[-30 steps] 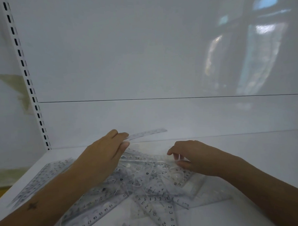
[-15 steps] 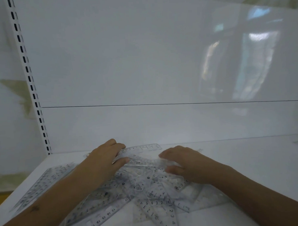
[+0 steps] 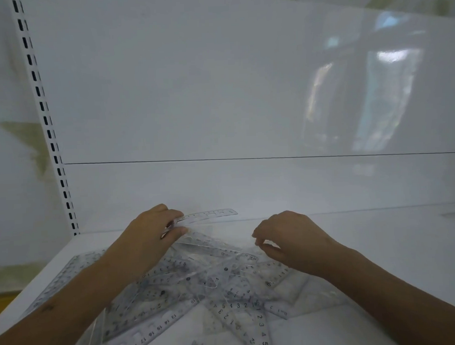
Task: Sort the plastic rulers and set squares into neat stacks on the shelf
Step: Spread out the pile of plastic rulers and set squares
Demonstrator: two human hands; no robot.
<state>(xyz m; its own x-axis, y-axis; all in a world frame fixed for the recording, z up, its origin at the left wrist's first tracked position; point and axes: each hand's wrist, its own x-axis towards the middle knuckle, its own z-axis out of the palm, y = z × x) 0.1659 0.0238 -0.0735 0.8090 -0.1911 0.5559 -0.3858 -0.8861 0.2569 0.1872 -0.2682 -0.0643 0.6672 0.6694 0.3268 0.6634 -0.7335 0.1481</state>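
A loose heap of clear rulers and set squares point(image 3: 200, 285) lies on the white shelf point(image 3: 380, 244), under and between both hands. The left hand point(image 3: 148, 235) pinches one end of a clear ruler point(image 3: 210, 215), which reaches out past its fingertips. The right hand point(image 3: 289, 240), fingers curled, pinches a clear piece at the heap's far edge.

- left hand point(image 3: 148, 235) pinches one end of a clear ruler point(image 3: 207, 215), which sticks out to the right above the pile
- right hand point(image 3: 289, 240) fingers curled over the pile's far right part, pinching a clear piece; which piece is unclear
- pile of clear rulers and set squares point(image 3: 200, 285) overlapping on the white shelf point(image 3: 380, 244)
- slotted upright point(image 3: 47, 122) at left, white back panel point(image 3: 191, 95)
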